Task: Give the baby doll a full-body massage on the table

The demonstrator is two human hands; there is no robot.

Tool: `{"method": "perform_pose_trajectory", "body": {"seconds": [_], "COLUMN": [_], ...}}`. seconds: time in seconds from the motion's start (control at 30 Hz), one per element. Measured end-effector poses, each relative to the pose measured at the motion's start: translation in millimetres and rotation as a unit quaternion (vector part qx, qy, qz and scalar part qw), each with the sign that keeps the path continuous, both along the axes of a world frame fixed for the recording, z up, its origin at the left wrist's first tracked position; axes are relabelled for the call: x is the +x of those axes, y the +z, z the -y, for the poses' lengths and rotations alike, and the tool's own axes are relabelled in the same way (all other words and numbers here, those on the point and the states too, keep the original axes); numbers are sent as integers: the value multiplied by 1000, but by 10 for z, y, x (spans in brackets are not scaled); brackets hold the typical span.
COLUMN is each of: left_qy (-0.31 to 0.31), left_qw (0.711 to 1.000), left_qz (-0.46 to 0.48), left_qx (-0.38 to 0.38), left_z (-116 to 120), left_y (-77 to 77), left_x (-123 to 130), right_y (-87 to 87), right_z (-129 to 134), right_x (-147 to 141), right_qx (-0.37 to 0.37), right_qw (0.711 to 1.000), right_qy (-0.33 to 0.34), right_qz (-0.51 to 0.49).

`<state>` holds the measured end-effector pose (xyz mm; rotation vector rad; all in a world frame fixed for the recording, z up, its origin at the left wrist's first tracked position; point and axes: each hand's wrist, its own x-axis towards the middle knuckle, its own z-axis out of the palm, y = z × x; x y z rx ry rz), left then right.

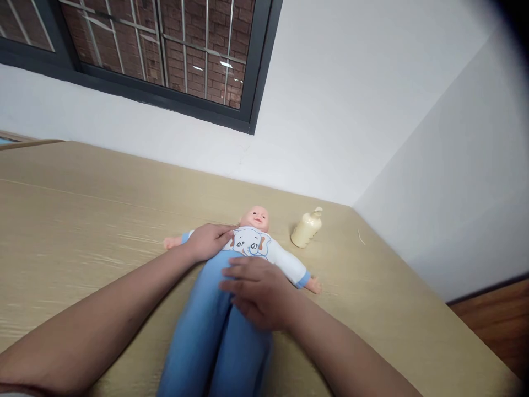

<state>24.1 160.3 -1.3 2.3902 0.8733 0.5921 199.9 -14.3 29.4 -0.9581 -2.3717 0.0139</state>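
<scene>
A baby doll (250, 242) lies on its back on the wooden table, head away from me and arms spread. It wears a white top with an elephant print and blue cuffs, and blue trousers (206, 320). My left hand (210, 241) rests on the doll's chest at its left side in view, fingers stretched out toward the print. Over the waist and upper trousers is my right hand (260, 289), its fingers apart and slightly bent. Whether that hand touches the cloth I cannot tell. Neither hand grips anything.
A cream pump bottle (306, 229) stands on the table (103, 204) to the right of the doll's head. Near the right edge lies a thin pale strip (361, 237). White walls (330, 110) and a barred window (165, 49) rise behind the table.
</scene>
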Motion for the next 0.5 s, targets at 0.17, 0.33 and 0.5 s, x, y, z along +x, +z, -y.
{"method": "perform_pose_trajectory", "body": {"seconds": [0.17, 0.33, 0.5], "left_qy": [-37, -39, -14], "left_qw": [999, 998, 999], "left_qz": [33, 45, 38], "left_qx": [5, -6, -7], "left_z": [96, 103, 121], "left_y": [-3, -29, -15], "left_x": [76, 111, 112], "right_y": [63, -27, -203], "right_z": [53, -208, -374], "right_x": [-101, 250, 554], "right_qx": [-48, -68, -55], "right_qw": [997, 994, 987], "right_qy": [18, -69, -146], "right_qz": [61, 56, -44]}}
